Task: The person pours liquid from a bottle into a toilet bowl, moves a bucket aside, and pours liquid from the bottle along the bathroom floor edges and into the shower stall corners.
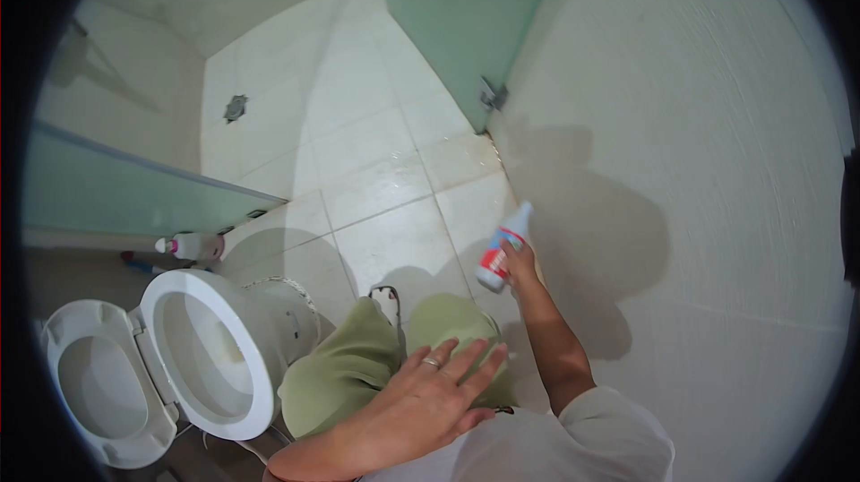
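My right hand (pixel 520 264) is wrapped round a cleaner bottle (pixel 494 269), white with a red and blue label and a narrow tapered spout. The bottle is tilted, spout up and to the right, above the floor tiles beside the right wall. My left hand (pixel 439 392) is in front of my body, over my green trousers (pixel 345 365), with its fingers spread and a ring on one of them. Nothing is in it. To the left stands a white toilet (pixel 260 383), its lid and seat (pixel 170 397) swung outward and its bowl exposed.
A second bottle (pixel 194 246), white and pink, is by the wall behind the toilet, with a blue and red item (pixel 141 262) next to it. Frosted glass panels (pixel 457 25) flank the shower area. A drain (pixel 235 108) is set in the tiled floor (pixel 394 231).
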### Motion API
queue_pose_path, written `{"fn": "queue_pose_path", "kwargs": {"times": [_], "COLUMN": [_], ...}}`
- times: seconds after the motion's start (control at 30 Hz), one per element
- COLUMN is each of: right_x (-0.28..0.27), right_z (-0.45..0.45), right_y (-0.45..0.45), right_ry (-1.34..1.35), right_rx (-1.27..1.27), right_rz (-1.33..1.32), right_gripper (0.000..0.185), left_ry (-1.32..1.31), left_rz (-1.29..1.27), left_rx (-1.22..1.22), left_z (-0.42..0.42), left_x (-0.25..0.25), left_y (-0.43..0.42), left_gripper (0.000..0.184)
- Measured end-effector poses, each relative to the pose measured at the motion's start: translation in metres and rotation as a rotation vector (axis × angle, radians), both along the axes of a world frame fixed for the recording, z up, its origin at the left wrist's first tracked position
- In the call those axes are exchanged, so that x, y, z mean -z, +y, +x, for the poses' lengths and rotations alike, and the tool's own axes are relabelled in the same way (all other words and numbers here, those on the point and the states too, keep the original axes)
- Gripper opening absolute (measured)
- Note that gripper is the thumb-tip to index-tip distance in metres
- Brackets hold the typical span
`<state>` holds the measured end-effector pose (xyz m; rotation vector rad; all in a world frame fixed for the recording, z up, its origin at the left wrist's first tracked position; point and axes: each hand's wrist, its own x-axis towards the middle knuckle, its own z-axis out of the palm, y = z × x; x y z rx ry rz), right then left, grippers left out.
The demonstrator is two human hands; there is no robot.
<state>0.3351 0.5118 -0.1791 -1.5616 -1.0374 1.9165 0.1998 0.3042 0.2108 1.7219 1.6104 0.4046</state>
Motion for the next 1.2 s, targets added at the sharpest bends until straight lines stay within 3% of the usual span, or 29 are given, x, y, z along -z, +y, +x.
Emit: {"fn": "queue_pose_path", "kwargs": {"times": [0.07, 0.13, 0.27, 0.37, 0.47, 0.57, 0.63, 0.7, 0.77, 0.83, 0.9, 0.93, 1.0, 1.07, 1.13, 1.2], "right_x": [0.023, 0.064, 0.079, 0.027, 0.033, 0.018, 0.024, 0.063, 0.082, 0.058, 0.036, -0.021, -0.092, -0.152, -0.208, -0.277], "right_z": [0.021, 0.040, 0.020, -0.045, -0.101, -0.153, -0.179, -0.189, -0.187, -0.178, -0.164, -0.158, -0.144, -0.125, -0.103, -0.079], "right_y": [-0.009, -0.014, 0.006, 0.022, 0.055, 0.072, 0.084, 0.097, 0.102, 0.090, 0.083, 0.072, 0.053, 0.036, 0.021, 0.007], "right_ry": [-0.272, -0.477, -0.621, -0.464, -0.452, -0.253, -0.218, -0.160, 0.003, -0.017, -0.205, -0.246, -0.284, -0.322, -0.231, -0.114], "right_rx": [-0.066, -0.077, -0.160, 0.007, -0.013, 0.040, 0.047, 0.076, 0.044, 0.075, 0.000, -0.046, -0.119, -0.196, -0.229, -0.205], "right_rz": [0.164, 0.135, 0.063, -0.046, 0.023, -0.117, -0.096, -0.064, 0.157, 0.153, 0.421, 0.397, 0.455, 0.522, 0.621, 0.557], "right_gripper": [0.049, 0.055, 0.061, 0.061, 0.066, 0.067, 0.064, 0.058, 0.055, 0.053, 0.058, 0.073, 0.073, 0.072, 0.071, 0.071], "left_ry": [0.010, 0.002, 0.013, -0.017, -0.035, -0.090, -0.142, -0.097, -0.146, -0.231, -0.243, -0.235, -0.203, -0.229, -0.261, -0.283], "left_rz": [0.010, 0.009, 0.010, 0.020, 0.030, -0.012, -0.049, 0.045, 0.027, -0.038, -0.022, 0.036, 0.163, 0.149, 0.137, 0.152], "left_rx": [-0.016, -0.025, 0.007, 0.017, 0.007, -0.020, -0.050, 0.019, -0.018, -0.103, -0.231, -0.310, -0.591, -0.685, -0.791, -0.808], "left_z": [-0.001, -0.003, -0.007, -0.010, -0.014, -0.017, -0.019, -0.025, -0.032, -0.039, -0.045, -0.047, -0.047, -0.038, -0.027, -0.022], "left_x": [0.003, 0.003, 0.000, 0.001, 0.000, -0.003, 0.003, 0.026, 0.045, 0.066, 0.094, 0.106, 0.114, 0.117, 0.087, 0.039], "left_y": [-0.003, -0.003, -0.002, -0.002, 0.000, 0.001, 0.002, 0.010, 0.022, 0.037, 0.051, 0.055, 0.054, 0.032, 0.005, -0.026], "left_gripper": [0.064, 0.063, 0.062, 0.061, 0.061, 0.065, 0.068, 0.059, 0.056, 0.051, 0.049, 0.050, 0.049, 0.050, 0.049, 0.048]}}
